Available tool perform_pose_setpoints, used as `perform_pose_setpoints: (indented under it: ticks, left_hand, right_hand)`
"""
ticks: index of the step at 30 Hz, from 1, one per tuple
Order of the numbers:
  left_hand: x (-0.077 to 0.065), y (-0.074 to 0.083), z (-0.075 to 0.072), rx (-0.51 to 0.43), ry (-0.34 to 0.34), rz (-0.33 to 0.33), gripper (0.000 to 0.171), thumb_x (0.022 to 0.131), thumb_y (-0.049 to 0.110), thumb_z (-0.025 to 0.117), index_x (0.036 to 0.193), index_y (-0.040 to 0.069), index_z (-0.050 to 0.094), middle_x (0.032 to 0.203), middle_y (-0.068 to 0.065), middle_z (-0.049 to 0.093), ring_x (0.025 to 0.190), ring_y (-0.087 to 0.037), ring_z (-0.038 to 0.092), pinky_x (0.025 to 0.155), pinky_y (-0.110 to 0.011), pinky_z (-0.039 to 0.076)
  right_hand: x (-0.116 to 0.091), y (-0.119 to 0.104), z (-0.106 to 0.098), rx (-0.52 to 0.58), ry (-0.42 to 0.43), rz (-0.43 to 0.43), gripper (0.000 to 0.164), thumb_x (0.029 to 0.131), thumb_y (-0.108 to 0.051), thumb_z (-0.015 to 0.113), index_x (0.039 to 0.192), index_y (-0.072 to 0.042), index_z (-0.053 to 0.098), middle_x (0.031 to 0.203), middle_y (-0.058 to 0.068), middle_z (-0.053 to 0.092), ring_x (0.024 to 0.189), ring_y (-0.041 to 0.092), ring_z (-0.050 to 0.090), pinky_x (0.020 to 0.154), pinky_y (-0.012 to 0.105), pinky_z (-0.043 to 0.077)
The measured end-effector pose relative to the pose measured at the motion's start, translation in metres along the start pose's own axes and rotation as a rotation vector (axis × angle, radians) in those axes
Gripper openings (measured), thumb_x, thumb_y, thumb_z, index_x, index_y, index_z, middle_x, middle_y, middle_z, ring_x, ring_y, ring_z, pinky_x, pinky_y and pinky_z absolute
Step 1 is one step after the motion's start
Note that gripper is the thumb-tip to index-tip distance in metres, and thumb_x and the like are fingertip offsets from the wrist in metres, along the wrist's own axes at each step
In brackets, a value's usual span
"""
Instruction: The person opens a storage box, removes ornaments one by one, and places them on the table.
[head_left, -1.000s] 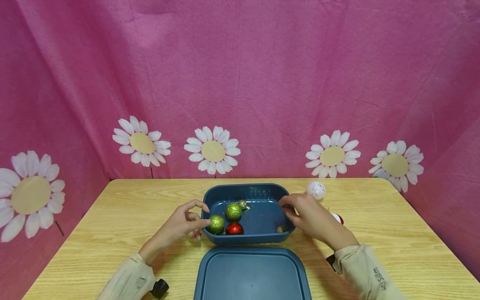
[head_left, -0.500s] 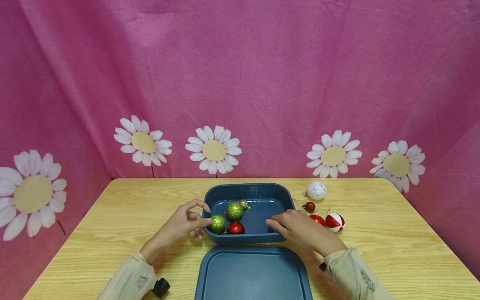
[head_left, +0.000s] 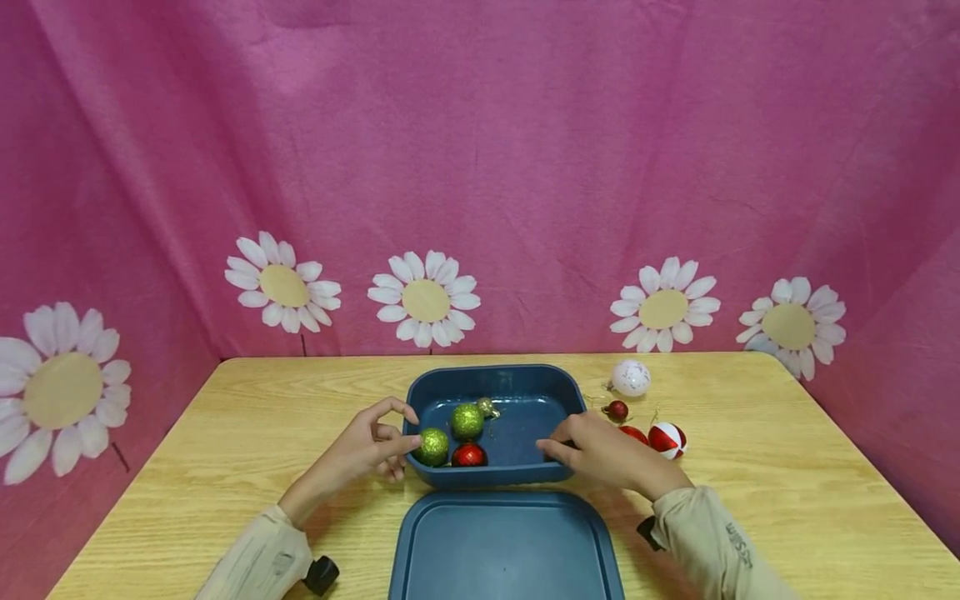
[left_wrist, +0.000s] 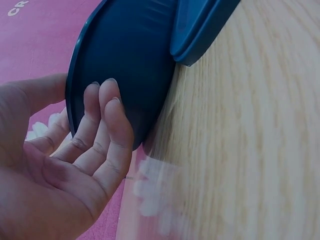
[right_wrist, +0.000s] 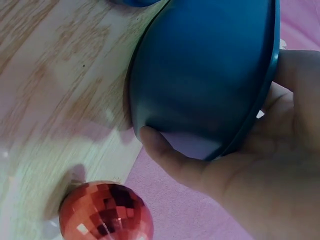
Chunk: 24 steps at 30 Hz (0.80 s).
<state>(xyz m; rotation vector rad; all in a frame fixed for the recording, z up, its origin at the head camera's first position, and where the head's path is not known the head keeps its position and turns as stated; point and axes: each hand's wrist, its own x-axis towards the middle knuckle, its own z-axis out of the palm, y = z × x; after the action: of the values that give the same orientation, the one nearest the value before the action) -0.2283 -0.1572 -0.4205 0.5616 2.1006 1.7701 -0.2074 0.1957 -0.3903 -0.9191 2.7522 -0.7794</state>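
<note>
A dark blue box [head_left: 495, 477] holds two green glitter baubles [head_left: 467, 422], a shiny red bauble [head_left: 469, 455] and a small gold bauble [head_left: 487, 407]. My left hand [head_left: 367, 450] grips the box's left end; thumb and index finger reach over the rim, while the other fingers bend against the outer wall, as the left wrist view shows. Over the near right corner, my right hand [head_left: 603, 450] has its thumb and some fingers inside the box. One finger [right_wrist: 170, 157] lies along the outside wall. Whatever those inner fingers touch is hidden.
A dark blue lid [head_left: 506, 550] lies in front of the box. To the right are a white speckled bauble [head_left: 631, 378], a small dark red bauble [head_left: 617, 410], a faceted red bauble [right_wrist: 106, 212] and a red-and-white one [head_left: 667, 440]. A pink daisy-print curtain hangs behind.
My right hand has come nearer and left over the box's near right corner, covering a second small gold bauble seen there and uncovering red baubles on the table. My left hand has stayed put.
</note>
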Motion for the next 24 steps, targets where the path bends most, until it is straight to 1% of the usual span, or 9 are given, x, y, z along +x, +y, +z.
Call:
perform_pose_setpoints:
  ticks: [3,5,8,11,13,15,19,21,24]
  left_hand:
    - [0.0006,0.0009,0.0001,-0.008,0.006,-0.004,0.040,0.095,0.015,0.069,0.121,-0.004,0.045,0.067,-0.014,0.062,0.055,-0.019,0.063,0.056,-0.031,0.057]
    - [0.0008,0.0012,-0.0001,-0.008,0.011,-0.005,0.039,0.095,0.014,0.069,0.121,-0.003,0.045,0.067,-0.014,0.062,0.054,-0.019,0.063,0.056,-0.031,0.057]
    - [0.0009,0.0014,-0.0007,0.003,0.014,-0.002,0.038,0.095,0.014,0.069,0.121,-0.002,0.046,0.067,-0.013,0.062,0.054,-0.019,0.063,0.056,-0.031,0.058]
    - [0.0005,0.0015,-0.0014,0.015,0.018,-0.004,0.037,0.095,0.014,0.069,0.121,-0.001,0.046,0.068,-0.015,0.063,0.056,-0.020,0.063,0.056,-0.031,0.058]
    - [0.0001,0.0015,-0.0015,0.017,0.017,-0.008,0.038,0.096,0.015,0.069,0.121,-0.002,0.046,0.069,-0.015,0.063,0.056,-0.021,0.063,0.056,-0.031,0.058]
    - [-0.0005,0.0012,-0.0015,0.016,0.016,-0.010,0.039,0.096,0.015,0.069,0.122,-0.003,0.046,0.068,-0.015,0.062,0.057,-0.021,0.063,0.056,-0.030,0.057]
    - [-0.0006,0.0006,-0.0009,0.007,0.010,-0.011,0.039,0.096,0.014,0.068,0.121,-0.003,0.045,0.067,-0.013,0.062,0.056,-0.021,0.063,0.056,-0.029,0.057]
    - [-0.0002,0.0008,-0.0004,-0.001,0.009,-0.012,0.039,0.096,0.014,0.068,0.121,-0.003,0.045,0.068,-0.015,0.062,0.056,-0.020,0.063,0.056,-0.030,0.057]
    - [0.0004,0.0013,0.0001,-0.011,0.006,-0.009,0.040,0.095,0.014,0.069,0.122,-0.003,0.044,0.069,-0.018,0.062,0.055,-0.020,0.063,0.057,-0.031,0.058]
  right_hand:
    - [0.0007,-0.0006,-0.0019,-0.016,-0.007,0.005,0.031,0.102,-0.024,0.058,0.076,-0.016,0.073,0.055,-0.015,0.039,0.049,0.000,0.037,0.047,0.019,0.032]
    - [0.0012,-0.0015,-0.0028,-0.032,-0.018,0.005,0.031,0.102,-0.024,0.057,0.078,-0.016,0.074,0.056,-0.014,0.040,0.051,0.001,0.039,0.049,0.020,0.035]
    - [0.0026,-0.0019,-0.0032,-0.082,-0.021,-0.019,0.029,0.103,-0.025,0.056,0.084,-0.016,0.076,0.062,-0.015,0.052,0.059,0.001,0.047,0.058,0.024,0.043]
    - [0.0037,-0.0005,-0.0031,-0.100,-0.025,-0.043,0.027,0.104,-0.026,0.054,0.092,-0.017,0.077,0.077,-0.014,0.063,0.071,0.001,0.054,0.069,0.028,0.049]
    - [0.0040,0.0013,-0.0034,-0.061,-0.037,-0.056,0.025,0.104,-0.026,0.054,0.093,-0.018,0.076,0.082,-0.013,0.065,0.074,0.002,0.055,0.071,0.028,0.050]
    - [0.0033,0.0037,-0.0039,0.020,-0.054,-0.060,0.023,0.104,-0.026,0.055,0.096,-0.018,0.075,0.086,-0.011,0.067,0.076,0.003,0.057,0.071,0.027,0.051]
    - [0.0008,0.0068,-0.0061,0.177,-0.069,-0.064,0.020,0.102,-0.024,0.058,0.105,-0.013,0.075,0.094,-0.005,0.071,0.082,0.009,0.063,0.071,0.026,0.053]
    - [-0.0003,0.0073,-0.0073,0.211,-0.053,-0.065,0.020,0.101,-0.022,0.060,0.108,-0.010,0.074,0.099,-0.003,0.072,0.086,0.012,0.065,0.073,0.028,0.054]
    - [-0.0014,0.0077,-0.0099,0.213,-0.010,-0.057,0.018,0.099,-0.020,0.063,0.111,-0.010,0.074,0.104,-0.002,0.072,0.089,0.012,0.065,0.076,0.030,0.054]
